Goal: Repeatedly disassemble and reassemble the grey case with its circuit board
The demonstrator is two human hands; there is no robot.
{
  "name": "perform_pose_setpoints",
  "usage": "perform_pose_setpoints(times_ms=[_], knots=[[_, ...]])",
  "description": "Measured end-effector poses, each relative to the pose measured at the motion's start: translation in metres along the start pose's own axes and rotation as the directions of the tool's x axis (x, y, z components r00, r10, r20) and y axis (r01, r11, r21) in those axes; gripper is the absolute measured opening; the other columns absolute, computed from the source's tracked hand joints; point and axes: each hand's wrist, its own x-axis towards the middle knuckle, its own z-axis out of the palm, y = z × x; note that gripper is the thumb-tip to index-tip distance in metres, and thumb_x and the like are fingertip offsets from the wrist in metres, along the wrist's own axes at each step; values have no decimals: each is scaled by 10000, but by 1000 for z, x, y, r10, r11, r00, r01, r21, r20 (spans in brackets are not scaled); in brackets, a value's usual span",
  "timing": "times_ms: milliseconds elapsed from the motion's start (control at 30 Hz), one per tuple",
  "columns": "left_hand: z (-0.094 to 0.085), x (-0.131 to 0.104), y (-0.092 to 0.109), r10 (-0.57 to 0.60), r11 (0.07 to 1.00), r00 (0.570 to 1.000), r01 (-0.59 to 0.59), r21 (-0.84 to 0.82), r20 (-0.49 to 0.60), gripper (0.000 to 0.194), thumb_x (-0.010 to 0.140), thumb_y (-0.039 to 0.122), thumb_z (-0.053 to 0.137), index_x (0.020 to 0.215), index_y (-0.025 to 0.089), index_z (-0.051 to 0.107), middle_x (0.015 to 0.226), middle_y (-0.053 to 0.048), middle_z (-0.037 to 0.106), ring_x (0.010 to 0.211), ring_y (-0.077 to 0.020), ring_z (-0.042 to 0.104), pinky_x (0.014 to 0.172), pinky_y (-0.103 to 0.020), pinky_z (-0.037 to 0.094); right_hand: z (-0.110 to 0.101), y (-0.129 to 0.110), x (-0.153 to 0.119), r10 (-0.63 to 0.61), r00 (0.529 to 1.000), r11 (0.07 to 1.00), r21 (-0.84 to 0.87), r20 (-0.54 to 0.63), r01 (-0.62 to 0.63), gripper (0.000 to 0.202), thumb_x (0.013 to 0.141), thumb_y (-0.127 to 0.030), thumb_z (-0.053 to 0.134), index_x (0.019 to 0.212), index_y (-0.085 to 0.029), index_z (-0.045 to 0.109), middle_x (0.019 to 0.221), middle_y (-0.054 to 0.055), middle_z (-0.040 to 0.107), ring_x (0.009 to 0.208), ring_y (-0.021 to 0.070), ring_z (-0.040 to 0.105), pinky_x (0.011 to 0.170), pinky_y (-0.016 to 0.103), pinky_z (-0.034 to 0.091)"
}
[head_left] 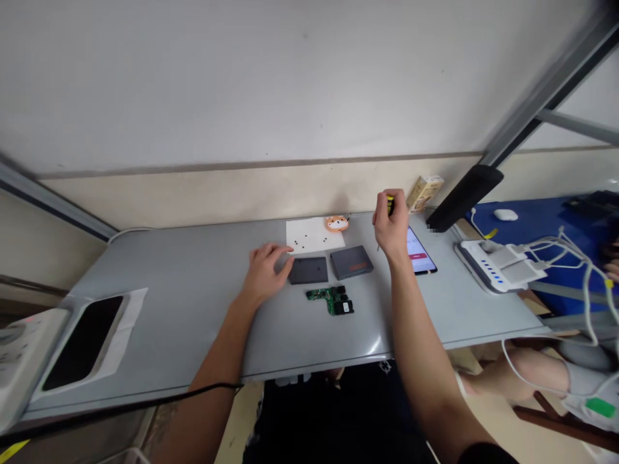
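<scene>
My right hand [393, 222] is raised over the desk, closed around a screwdriver [390, 205] with a yellow and black handle; its thin shaft points down. My left hand [265, 272] rests at the left end of a flat dark grey cover [308, 270], fingers spread, thumb at the cover's edge. To the right of that cover lies a dark grey box-like shell [352, 262] with reddish marking. A green circuit board [331, 299] with black parts lies in front of both. Behind them, several tiny dark screws [304, 247] are scattered on a white sheet of paper [294, 229].
An orange animal-faced case [337, 223] sits on the paper's corner. At right are a lit phone [420, 251], a small carton [425, 192], a black cylinder [467, 196] and a cabled charging station [500, 264]. A dark tablet-like device [84, 341] lies left. Another person's leg [522, 374] shows.
</scene>
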Motion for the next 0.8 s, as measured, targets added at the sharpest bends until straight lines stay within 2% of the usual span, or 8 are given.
perform_pose_setpoints(times_ms=[100,167,233,300,400,467,633,800], knots=[[0,-1,-12,-14,999,996,17,-40,87,223,995,315,508,1087,225,690,955,-44,674,967,-214,634,992,-419,359,-5,-2,-3,-52,994,939,-334,101,83,246,1013,-454,495,1001,-233,602,866,22,655,748,159,567,718,290,398],[1,-3,-11,-25,997,996,31,-68,91,219,996,320,508,1085,222,683,931,-32,672,933,-204,638,977,-410,364,-7,1,-5,32,981,854,-516,190,71,255,1007,-450,492,1025,-232,623,946,57,706,820,203,609,713,302,385],[1,-3,-8,-22,995,996,30,-90,90,234,996,350,520,1124,226,672,917,-24,666,917,-201,639,969,-405,369,-9,6,-7,181,939,764,-643,293,53,260,987,-454,509,1015,-233,641,959,76,732,837,232,631,688,305,372],[3,-3,-5,-7,995,994,18,-97,107,241,985,361,539,1146,232,664,890,-15,659,884,-198,637,955,-404,373,-11,14,-9,346,839,707,-705,420,61,239,947,-453,558,968,-235,653,922,76,740,817,237,639,674,301,376],[4,-3,-4,-3,997,993,12,-76,114,207,961,316,551,1110,231,665,869,-10,660,865,-199,636,936,-406,372,-14,24,-11,518,641,696,-715,566,69,209,896,-442,620,913,-236,653,887,59,737,780,216,640,672,295,406],[5,-2,-5,-13,998,996,19,-63,90,188,947,284,551,1089,227,662,879,-17,670,917,-215,639,946,-410,370,-14,28,-11,554,579,699,-712,598,68,207,894,-438,623,908,-232,647,910,57,738,787,207,644,680,295,421],[7,-2,-8,-40,998,997,43,-48,66,173,934,254,559,1077,230,653,906,-29,695,1004,-244,620,966,-419,380,-12,32,-11,561,553,684,-721,615,108,246,927,-453,576,880,-217,627,931,77,743,795,211,643,677,303,412],[9,-2,-9,-69,996,996,72,-59,60,166,938,234,554,1070,223,654,950,-38,713,1015,-245,618,972,-429,385,-7,31,-12,583,547,660,-743,601,112,309,940,-498,543,870,-213,640,979,111,744,842,234,650,703,314,414]])
